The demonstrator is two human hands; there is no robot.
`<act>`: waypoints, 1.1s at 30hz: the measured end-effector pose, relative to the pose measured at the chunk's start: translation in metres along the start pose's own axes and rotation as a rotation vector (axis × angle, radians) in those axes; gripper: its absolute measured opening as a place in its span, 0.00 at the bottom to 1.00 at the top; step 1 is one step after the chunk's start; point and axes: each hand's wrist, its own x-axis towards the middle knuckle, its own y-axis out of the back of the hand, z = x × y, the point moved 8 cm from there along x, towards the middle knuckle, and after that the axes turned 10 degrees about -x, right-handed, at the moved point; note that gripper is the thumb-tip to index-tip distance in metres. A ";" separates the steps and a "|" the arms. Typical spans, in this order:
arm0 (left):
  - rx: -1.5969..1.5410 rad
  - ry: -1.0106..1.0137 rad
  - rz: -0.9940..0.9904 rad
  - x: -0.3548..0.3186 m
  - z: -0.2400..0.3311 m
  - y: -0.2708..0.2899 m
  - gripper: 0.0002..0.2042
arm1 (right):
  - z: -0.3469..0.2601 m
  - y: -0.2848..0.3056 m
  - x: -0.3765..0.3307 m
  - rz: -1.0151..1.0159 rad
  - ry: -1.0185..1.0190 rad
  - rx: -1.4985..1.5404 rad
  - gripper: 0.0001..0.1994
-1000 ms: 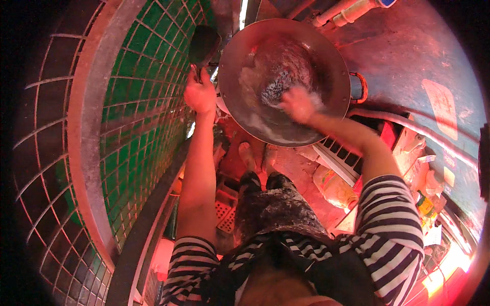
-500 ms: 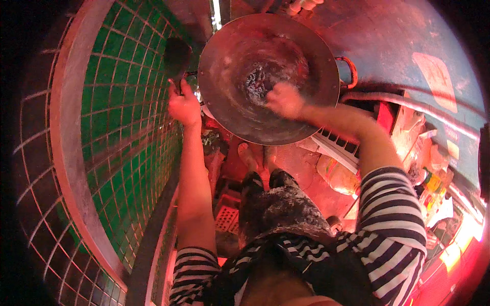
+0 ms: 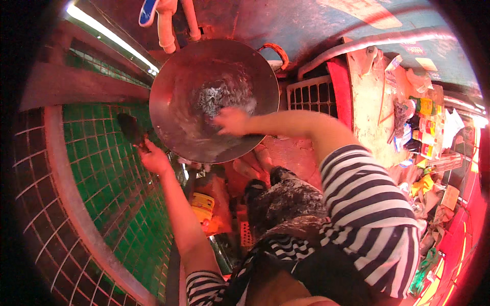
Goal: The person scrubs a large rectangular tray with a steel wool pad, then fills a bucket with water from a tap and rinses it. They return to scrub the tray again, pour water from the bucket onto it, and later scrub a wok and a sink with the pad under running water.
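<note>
A large dark wok (image 3: 173, 76) with swirling, slightly foamy water (image 3: 212, 99) in its bottom lies in front of me. My right hand (image 3: 234, 121) reaches inside it, against the water's near side. Motion smears its fingers, so whether it grips a scrubber or anything else is hidden. To the left of the wok, my left hand (image 3: 154, 158) is closed round the handle of a dark spatula (image 3: 130, 127), whose broad rounded head points up beside the mesh. An orange-wrapped loop handle (image 3: 275, 51) sits at the wok's far right rim.
Green-backed wire mesh (image 3: 102, 168) stands close on the left. Pipes with a blue-levered tap (image 3: 149, 13) rise beyond the wok. To the right are a plastic crate (image 3: 311, 96) and a cluttered board with several bottles (image 3: 426, 127). A yellow tub (image 3: 202, 204) stands near my legs.
My view has turned, shifting the wok left and down in the picture and bringing the tap into sight. My right hand still moves in the wok; my left still holds the spatula.
</note>
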 end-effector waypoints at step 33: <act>-0.329 0.472 -0.145 -0.082 0.083 0.077 0.12 | 0.158 0.204 -0.216 0.588 -0.916 0.545 0.21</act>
